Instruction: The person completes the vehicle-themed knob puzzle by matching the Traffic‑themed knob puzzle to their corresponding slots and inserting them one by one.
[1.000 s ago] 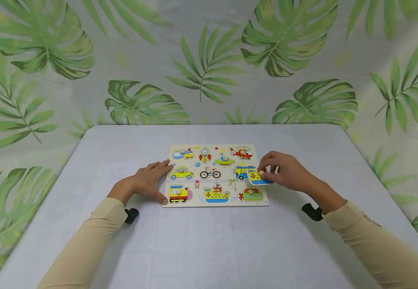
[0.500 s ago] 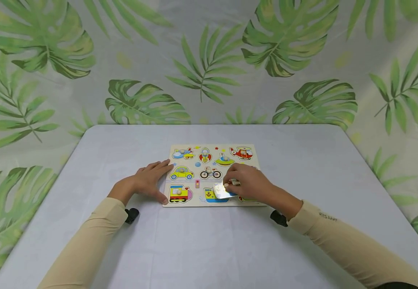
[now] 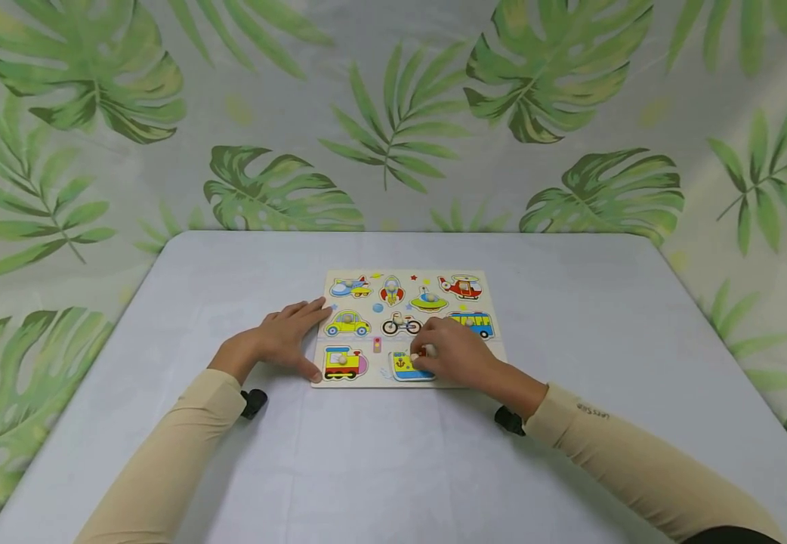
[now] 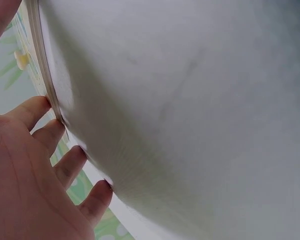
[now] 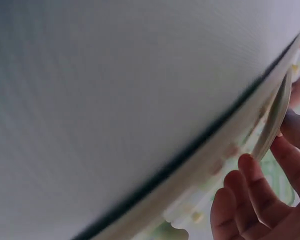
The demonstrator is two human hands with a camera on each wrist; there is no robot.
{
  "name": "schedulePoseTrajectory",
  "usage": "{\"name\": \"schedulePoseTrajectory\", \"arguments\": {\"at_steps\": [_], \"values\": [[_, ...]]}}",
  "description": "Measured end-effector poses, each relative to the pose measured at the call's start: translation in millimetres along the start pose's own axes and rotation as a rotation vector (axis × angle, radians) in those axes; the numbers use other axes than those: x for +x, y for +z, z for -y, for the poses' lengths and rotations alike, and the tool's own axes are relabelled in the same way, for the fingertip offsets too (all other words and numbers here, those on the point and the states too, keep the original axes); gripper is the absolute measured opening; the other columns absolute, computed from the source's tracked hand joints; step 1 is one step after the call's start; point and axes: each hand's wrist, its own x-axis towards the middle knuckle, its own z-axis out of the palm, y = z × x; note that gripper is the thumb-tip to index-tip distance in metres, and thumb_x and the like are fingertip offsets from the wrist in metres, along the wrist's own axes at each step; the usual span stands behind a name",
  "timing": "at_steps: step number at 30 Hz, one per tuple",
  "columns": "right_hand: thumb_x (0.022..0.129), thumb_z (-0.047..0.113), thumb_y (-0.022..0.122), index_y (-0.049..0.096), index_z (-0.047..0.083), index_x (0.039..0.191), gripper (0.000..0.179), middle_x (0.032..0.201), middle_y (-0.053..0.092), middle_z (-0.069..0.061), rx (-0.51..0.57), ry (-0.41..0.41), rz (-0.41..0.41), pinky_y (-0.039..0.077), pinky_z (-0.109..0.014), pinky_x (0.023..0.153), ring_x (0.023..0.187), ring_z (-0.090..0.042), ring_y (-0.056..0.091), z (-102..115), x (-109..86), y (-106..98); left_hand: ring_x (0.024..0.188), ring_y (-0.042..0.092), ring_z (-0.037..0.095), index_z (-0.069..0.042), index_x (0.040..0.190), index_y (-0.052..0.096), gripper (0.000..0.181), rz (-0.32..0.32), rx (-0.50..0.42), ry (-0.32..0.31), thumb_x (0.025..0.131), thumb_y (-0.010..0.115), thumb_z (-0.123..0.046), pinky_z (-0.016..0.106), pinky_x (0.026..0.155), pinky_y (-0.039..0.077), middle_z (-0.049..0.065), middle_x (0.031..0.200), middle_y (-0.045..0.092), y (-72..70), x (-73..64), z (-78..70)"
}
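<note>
A wooden knob puzzle board with vehicle pictures lies flat on the white table. My left hand rests at its left edge with the fingers spread, and in the left wrist view the fingertips touch table and board edge. By its small knob, my right hand pinches a ship puzzle piece over the ship picture in the bottom row. Edge-on in the right wrist view, the ship piece looks tilted against the board. The hand hides the ship's right part and the submarine.
Other knobbed pieces sit in the board: a train, a car, a bicycle, a bus and a helicopter among them. A leaf-patterned cloth hangs behind the table.
My right hand has carried the ship piece leftward from beside the bus, then lowered it over the ship picture. The left hand keeps its place on the board's edge.
</note>
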Motion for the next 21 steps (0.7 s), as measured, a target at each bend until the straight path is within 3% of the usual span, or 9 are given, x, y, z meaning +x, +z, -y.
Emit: {"name": "schedulePoseTrajectory", "arguments": {"at_steps": [6, 21], "values": [[0.087, 0.025, 0.075, 0.079, 0.021, 0.095, 0.010, 0.093, 0.063, 0.004, -0.011, 0.016, 0.035, 0.044, -0.023, 0.070, 0.082, -0.011, 0.051, -0.8, 1.2, 1.0, 0.154, 0.011, 0.041, -0.016, 0.160, 0.021, 0.116, -0.012, 0.013, -0.009, 0.069, 0.085, -0.051, 0.069, 0.118, 0.016, 0.008, 0.170, 0.008, -0.2, 0.7, -0.6], [0.088, 0.025, 0.076, 0.079, 0.019, 0.101, 0.015, 0.095, 0.066, 0.002, -0.034, -0.035, 0.058, 0.043, -0.024, 0.073, 0.086, -0.012, 0.052, -2.0, 2.7, 2.5, 0.154, 0.011, 0.042, -0.017, 0.160, 0.020, 0.117, -0.009, 0.012, -0.009, 0.069, 0.085, -0.052, 0.071, 0.117, 0.016, 0.008, 0.170, 0.008, 2.1, 2.2, 0.7]]}}
